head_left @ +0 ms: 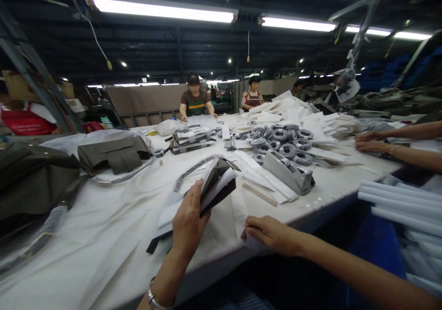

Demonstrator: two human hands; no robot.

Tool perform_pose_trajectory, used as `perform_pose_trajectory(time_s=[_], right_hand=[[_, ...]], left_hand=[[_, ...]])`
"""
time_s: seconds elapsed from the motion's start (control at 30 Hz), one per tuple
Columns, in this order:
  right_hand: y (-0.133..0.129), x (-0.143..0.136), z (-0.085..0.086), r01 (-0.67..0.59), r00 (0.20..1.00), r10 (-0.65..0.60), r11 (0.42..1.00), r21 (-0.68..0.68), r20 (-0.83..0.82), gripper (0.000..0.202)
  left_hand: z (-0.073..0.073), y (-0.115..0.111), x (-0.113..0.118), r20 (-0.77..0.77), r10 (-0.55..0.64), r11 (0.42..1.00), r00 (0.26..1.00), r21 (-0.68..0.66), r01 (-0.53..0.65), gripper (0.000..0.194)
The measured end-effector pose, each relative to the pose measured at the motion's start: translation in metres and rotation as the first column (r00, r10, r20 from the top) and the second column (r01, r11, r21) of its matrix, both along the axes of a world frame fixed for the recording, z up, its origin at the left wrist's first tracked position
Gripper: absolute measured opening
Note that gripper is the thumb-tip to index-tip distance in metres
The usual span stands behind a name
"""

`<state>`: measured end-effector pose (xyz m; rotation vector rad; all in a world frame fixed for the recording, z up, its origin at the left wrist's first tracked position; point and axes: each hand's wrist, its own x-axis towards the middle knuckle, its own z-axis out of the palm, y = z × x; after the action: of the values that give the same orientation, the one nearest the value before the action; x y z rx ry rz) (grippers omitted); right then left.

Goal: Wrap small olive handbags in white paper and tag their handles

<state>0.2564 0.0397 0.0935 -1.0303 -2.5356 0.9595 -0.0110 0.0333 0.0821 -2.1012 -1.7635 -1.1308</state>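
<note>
My left hand [189, 218], with a metal band on the wrist, grips a dark olive folded piece [221, 190] with white sheets tucked between its layers. The piece is tilted up over the table. My right hand [264, 234] pinches the edge of a thin white sheet [240, 209] at the table's front edge. A curved, wrapped grey strap [193, 167] lies just behind the folded piece. To the right of it, a grey tape dispenser [288, 174] stands beside long white paper strips [264, 176] and a narrow tan strip [259, 194].
Coiled grey rolls [286, 140] and a stack of olive pieces [193, 140] lie on the white table [113, 209]. Olive bags [113, 153] lie at left. Another person's hands [375, 142] are at right, above white rolls [400, 204]. People [196, 100] stand across the table.
</note>
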Motion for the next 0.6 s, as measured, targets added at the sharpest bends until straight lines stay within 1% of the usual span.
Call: perform_pose_trajectory(time_s=[0.07, 0.13, 0.17, 0.23, 0.3, 0.37, 0.43, 0.47, 0.53, 0.6], right_hand=[[-0.005, -0.002, -0.009, 0.091, 0.995, -0.091, 0.996, -0.003, -0.051, 0.031], [-0.004, -0.002, -0.014, 0.116, 0.99, -0.115, 0.993, 0.009, -0.077, 0.03], [-0.002, -0.002, -0.016, 0.127, 0.989, -0.123, 0.991, 0.036, -0.085, 0.031], [0.008, -0.003, -0.02, 0.18, 0.981, -0.168, 0.974, 0.14, -0.093, 0.034], [0.021, -0.006, -0.027, 0.226, 0.974, -0.221, 0.934, 0.277, -0.048, 0.039], [0.035, -0.012, -0.037, 0.197, 0.973, -0.227, 0.913, 0.357, 0.044, 0.051], [0.047, -0.019, -0.049, 0.105, 0.98, -0.163, 0.915, 0.389, 0.118, 0.063], [0.051, -0.022, -0.054, 0.062, 0.984, -0.123, 0.913, 0.402, 0.127, 0.064], [0.056, -0.028, -0.059, -0.013, 0.99, -0.05, 0.9, 0.435, 0.132, 0.056], [0.056, -0.03, -0.06, -0.057, 0.99, -0.007, 0.891, 0.45, 0.139, 0.043]], left_hand=[[0.0, 0.0, 0.0, 0.003, -0.002, 1.0, 1.0, 0.002, 0.002, 0.093], [0.0, 0.0, 0.0, 0.001, -0.008, 1.0, 1.0, 0.002, 0.008, 0.093], [0.0, 0.0, 0.0, -0.001, -0.012, 1.0, 1.0, 0.002, 0.012, 0.093], [0.0, 0.0, 0.0, -0.009, -0.021, 1.0, 1.0, 0.003, 0.021, 0.093], [-0.002, 0.0, 0.002, -0.031, -0.037, 0.999, 0.999, 0.006, 0.037, 0.092], [-0.005, 0.001, 0.006, -0.075, -0.065, 0.998, 0.995, 0.0, 0.065, 0.091], [-0.009, 0.001, 0.011, -0.138, -0.097, 0.995, 0.986, -0.014, 0.096, 0.09], [-0.011, 0.001, 0.013, -0.175, -0.11, 0.994, 0.978, -0.026, 0.107, 0.09], [-0.015, 0.001, 0.019, -0.255, -0.127, 0.992, 0.958, -0.053, 0.118, 0.091], [-0.019, 0.001, 0.023, -0.338, -0.132, 0.991, 0.932, -0.071, 0.115, 0.092]])
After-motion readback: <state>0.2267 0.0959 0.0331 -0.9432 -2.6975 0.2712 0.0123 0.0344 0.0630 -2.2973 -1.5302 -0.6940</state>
